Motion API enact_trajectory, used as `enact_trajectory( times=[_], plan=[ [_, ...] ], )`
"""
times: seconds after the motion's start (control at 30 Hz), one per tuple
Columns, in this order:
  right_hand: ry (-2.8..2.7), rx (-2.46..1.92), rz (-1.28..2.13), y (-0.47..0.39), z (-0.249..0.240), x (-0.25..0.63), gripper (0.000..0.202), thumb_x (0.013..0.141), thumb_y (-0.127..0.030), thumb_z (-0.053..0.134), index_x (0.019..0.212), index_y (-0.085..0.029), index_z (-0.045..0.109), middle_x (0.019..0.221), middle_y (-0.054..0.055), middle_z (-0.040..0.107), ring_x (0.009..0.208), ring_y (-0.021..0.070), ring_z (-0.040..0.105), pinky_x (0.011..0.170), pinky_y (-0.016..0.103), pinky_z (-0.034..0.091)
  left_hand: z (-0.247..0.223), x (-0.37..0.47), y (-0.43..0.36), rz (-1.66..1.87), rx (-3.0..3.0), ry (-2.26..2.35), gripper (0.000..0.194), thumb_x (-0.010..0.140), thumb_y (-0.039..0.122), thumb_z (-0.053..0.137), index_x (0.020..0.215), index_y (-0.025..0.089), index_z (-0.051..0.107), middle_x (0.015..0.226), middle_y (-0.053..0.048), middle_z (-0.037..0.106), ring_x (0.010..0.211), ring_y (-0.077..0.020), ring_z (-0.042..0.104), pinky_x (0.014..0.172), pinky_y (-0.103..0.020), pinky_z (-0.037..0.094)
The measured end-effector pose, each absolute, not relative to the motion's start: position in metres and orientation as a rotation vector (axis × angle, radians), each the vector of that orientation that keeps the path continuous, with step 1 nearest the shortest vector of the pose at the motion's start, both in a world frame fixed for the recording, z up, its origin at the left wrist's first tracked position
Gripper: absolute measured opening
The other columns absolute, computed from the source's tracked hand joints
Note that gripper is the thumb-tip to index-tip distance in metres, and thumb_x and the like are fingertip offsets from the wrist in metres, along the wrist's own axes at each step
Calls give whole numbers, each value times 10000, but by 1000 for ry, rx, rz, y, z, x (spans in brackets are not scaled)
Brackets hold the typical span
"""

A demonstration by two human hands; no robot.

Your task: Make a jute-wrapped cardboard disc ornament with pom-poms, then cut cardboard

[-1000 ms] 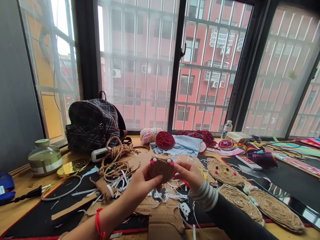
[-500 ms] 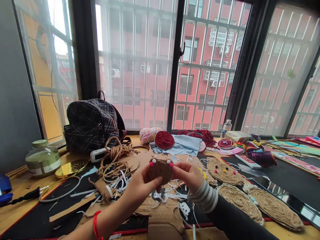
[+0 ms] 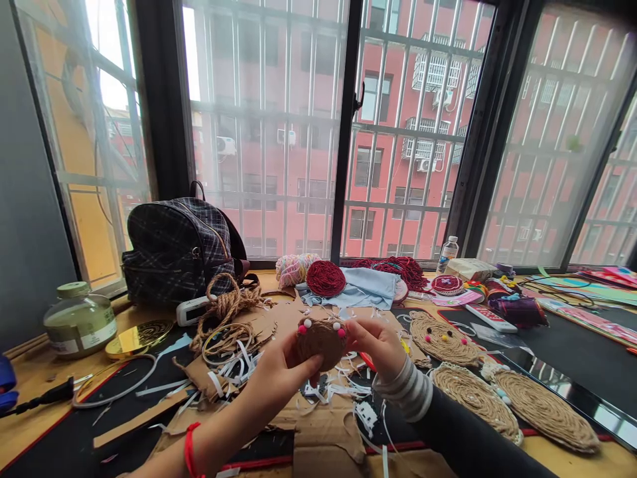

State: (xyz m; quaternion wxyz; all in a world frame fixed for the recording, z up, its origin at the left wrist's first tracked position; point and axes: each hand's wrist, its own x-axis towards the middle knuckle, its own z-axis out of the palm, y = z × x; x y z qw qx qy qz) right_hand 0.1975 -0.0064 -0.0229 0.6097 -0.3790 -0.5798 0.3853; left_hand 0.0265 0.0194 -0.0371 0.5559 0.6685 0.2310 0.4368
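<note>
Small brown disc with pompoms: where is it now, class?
In the head view, the disc is below centre, in the left hand, with the right hand at its right edge.

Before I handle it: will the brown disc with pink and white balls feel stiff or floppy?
The brown disc is probably fairly stiff: it looks flat in the left hand. The small balls sit near its upper edge, so they might catch or come loose.

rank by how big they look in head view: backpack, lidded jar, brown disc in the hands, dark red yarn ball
1. Backpack
2. Lidded jar
3. Brown disc
4. Dark red yarn ball
The disc looks nearer, so true sizes may differ.
</note>
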Motion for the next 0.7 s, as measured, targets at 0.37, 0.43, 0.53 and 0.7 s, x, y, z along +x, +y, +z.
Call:
enact_trajectory(
  times=[0.37, 0.43, 0.53, 0.7],
  plan=[
    [-1384, -819, 932, -3, -26, 204, 444, 652, -574, 653, 711, -136, 699, 587, 23, 632, 524, 133, 586, 551, 283, 505, -34, 25, 19, 999, 1554, 501, 391, 655, 334, 715, 953, 111, 598, 713, -34, 633, 494, -101, 521, 467, -227, 424],
    [-1393, -792, 964, -3, -26, 204, 423, 630, -550, 685, 733, -140, 700, 586, 21, 637, 522, 135, 594, 543, 282, 506, -34, 24, 19, 1000, 1546, 478, 397, 659, 334, 717, 970, 115, 602, 737, -44, 645, 505, -104, 530, 469, -224, 431],
    [-1420, -789, 928, -1, -27, 204, 394, 652, -528, 678, 728, -142, 688, 562, 12, 621, 513, 134, 590, 530, 276, 500, -33, 25, 18, 1010, 1533, 487, 389, 642, 327, 733, 946, 115, 613, 728, -45, 648, 512, -105, 530, 465, -220, 438],
    [-1707, -1143, 597, 5, -22, 221, 413, 816, -478, 472, 858, -120, 673, 713, 81, 670, 589, 176, 614, 578, 324, 500, -34, 28, 22, 1079, 1456, 525, 415, 576, 355, 767, 876, 109, 622, 653, -30, 633, 460, -112, 521, 424, -233, 437]
  ],
)
